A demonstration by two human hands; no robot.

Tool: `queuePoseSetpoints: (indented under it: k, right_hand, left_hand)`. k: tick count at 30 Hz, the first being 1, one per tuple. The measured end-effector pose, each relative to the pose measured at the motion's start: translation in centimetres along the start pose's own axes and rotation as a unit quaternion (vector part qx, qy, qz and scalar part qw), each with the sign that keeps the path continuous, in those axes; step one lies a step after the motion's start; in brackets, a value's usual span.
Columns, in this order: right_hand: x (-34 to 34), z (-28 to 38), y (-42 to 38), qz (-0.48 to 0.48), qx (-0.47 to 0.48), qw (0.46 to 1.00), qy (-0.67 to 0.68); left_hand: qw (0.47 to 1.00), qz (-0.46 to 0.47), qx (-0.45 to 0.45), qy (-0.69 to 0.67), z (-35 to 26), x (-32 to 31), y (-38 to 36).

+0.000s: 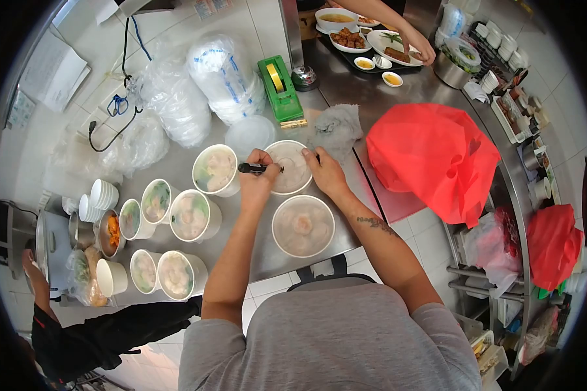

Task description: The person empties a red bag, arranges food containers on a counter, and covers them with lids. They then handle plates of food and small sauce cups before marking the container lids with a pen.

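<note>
My left hand [259, 176] is closed around a black marker [252, 168], its tip over the clear lid of a round tub [289, 160]. At that tub's right rim rests my right hand [326, 171], which seems to steady it; what its curled fingers grip is hard to make out. Another lidded tub [303, 226] with pale food stands just below, nearer my body. To the left of my left hand is a lidded tub [216, 169] with green and pale contents. A loose clear lid [250, 134] lies behind.
Several lidded tubs [190, 216] stand left on the steel counter. Behind are a green tape dispenser [282, 91], plastic-wrapped stacks [225, 75] and a grey cloth [336, 130]. A red bag [434, 156] is at right. One person's hand [416, 45] reaches over plates; another person is lower left.
</note>
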State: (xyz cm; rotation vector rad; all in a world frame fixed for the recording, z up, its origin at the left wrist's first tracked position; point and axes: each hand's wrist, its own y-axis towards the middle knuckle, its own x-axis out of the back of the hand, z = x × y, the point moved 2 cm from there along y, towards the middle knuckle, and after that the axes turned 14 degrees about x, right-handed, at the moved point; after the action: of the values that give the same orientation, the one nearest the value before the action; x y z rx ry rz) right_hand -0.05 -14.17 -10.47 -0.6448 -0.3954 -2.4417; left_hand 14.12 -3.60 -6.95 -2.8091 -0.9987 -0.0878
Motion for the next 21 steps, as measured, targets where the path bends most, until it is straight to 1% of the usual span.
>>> queuePoseSetpoints:
  k: [1, 4, 7, 10, 13, 19, 21]
  right_hand:
    - [0.0, 0.0, 0.0, 0.000, 0.003, 1.000, 0.000]
    - [-0.1, -0.2, 0.1, 0.001, 0.006, 1.000, 0.002]
    - [-0.1, -0.2, 0.1, 0.001, 0.005, 1.000, 0.003]
    - [-0.1, -0.3, 0.2, 0.002, 0.005, 1.000, 0.003]
    - [-0.2, -0.4, 0.3, 0.001, 0.010, 1.000, 0.006]
    - [0.0, -0.2, 0.2, 0.001, 0.009, 1.000, 0.012]
    - [-0.1, -0.2, 0.2, 0.000, 0.011, 1.000, 0.013]
  left_hand:
    - [1.000, 0.006, 0.000, 0.015, 0.1, 0.1, 0.1]
    - [1.000, 0.002, 0.026, -0.008, -0.7, -0.1, -0.3]
    - [0.999, -0.008, 0.020, -0.028, -0.8, -0.5, -0.3]
    - [1.000, -0.001, -0.001, 0.031, -0.7, -0.4, -0.3]
    - [1.000, 0.015, 0.006, 0.013, -0.5, -0.3, -0.1]
    - [1.000, 0.010, 0.024, 0.017, -1.0, -0.6, -0.4]
    - [0.999, 0.026, 0.020, 0.039, -0.7, -0.3, -0.2]
